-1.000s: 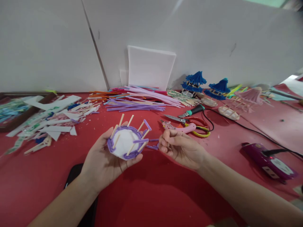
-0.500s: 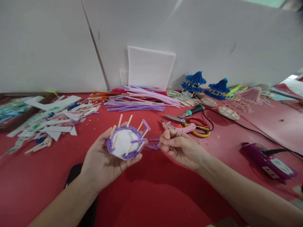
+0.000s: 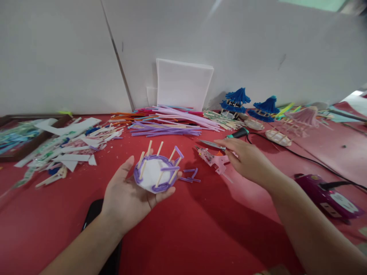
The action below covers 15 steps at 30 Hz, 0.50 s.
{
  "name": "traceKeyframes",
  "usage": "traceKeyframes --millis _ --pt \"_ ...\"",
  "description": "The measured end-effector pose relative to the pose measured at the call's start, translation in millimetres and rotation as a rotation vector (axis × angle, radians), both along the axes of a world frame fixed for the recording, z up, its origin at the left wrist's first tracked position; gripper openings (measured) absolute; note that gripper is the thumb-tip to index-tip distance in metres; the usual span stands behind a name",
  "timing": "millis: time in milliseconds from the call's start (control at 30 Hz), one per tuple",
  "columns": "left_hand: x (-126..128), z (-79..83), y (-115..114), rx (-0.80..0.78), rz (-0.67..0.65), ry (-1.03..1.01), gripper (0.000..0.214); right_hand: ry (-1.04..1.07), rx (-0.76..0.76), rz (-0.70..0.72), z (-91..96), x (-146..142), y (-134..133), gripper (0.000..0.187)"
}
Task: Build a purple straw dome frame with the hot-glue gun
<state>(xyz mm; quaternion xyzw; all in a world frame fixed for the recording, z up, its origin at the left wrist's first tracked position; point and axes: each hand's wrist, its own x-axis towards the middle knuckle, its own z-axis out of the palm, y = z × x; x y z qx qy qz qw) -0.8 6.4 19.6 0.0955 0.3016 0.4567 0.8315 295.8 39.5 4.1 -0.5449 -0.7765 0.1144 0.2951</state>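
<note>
My left hand (image 3: 129,194) lies palm up and cups a small craft piece (image 3: 153,172): a white disc rimmed with purple straw, with several wooden sticks standing up from it. My right hand (image 3: 248,158) reaches out over the red table (image 3: 183,229), fingers stretched flat above the handles of a pair of scissors whose blade (image 3: 210,144) sticks out to the left. A pink hand tool (image 3: 213,159) lies just left of that hand. A few short purple straw pieces (image 3: 190,175) rest on the table beside the craft piece.
A pile of coloured straws (image 3: 166,122) lies at the back before a white foam board (image 3: 183,84). Two blue pagoda models (image 3: 236,99) stand back right. A purple glue gun (image 3: 329,194) with a black cable lies right. White scraps (image 3: 65,145) litter the left.
My right hand has left the spot beside the craft piece, opened from a loose pinch, and moved right and away over the scissors. The left hand has barely moved.
</note>
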Motion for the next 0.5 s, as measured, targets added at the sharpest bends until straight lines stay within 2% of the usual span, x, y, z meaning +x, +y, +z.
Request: traceKeyframes --millis 100,167,267,367,500 --pt "1.0 0.9 -2.2 -0.027 0.043 0.028 0.032 -0.271 -0.040 0.042 -12.9 23.4 5.6 0.064" --pt "1.1 -1.3 -3.1 -0.012 -0.005 0.008 0.033 -0.367 -0.082 0.073 -22.3 28.7 7.6 0.066" --pt "1.1 -5.7 -3.2 0.045 -0.087 -0.062 0.043 -0.396 -0.081 0.079 -28.4 24.1 9.2 0.057" --pt "0.9 -8.5 -1.9 0.028 -0.074 -0.057 0.047 -0.294 0.005 0.042 -24.4 11.8 7.7 0.042" --pt "-0.2 -9.5 0.0 0.048 -0.077 -0.071 0.033 0.082 0.069 -0.058 -18.8 -7.0 -2.5 0.022"
